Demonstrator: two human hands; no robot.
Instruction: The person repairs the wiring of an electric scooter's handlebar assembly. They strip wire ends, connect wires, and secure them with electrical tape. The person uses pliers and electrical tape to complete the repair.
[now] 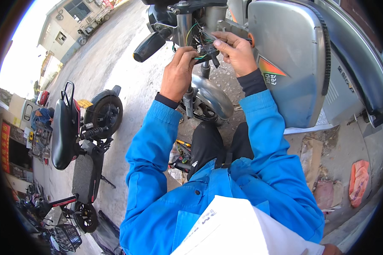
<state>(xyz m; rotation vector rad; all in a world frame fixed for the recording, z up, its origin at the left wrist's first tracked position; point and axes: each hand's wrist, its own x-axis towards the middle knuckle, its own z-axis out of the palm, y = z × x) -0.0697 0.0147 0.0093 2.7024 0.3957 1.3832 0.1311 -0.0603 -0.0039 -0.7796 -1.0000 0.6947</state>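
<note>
Both hands are up at the front of a silver vehicle, among loose wiring by its fork. My left hand (178,75) is closed, its fingertips pinching green wires (200,57). Facing it, my right hand (237,53) pinches a thin strand that looks like a wire between thumb and fingers. A black connector with a ribbed sleeve (214,60) hangs between the hands. More thin wires, one of them yellow-green (190,32), come down beside the metal fork tube (184,29). The fingertips partly hide the strand ends.
A black handlebar grip (151,46) juts out left of my hands. The silver front fender (212,95) lies below them, and a large grey body panel (285,55) stands close at right. Tools (183,151) lie by my knees. An electric scooter (83,170) is parked at left.
</note>
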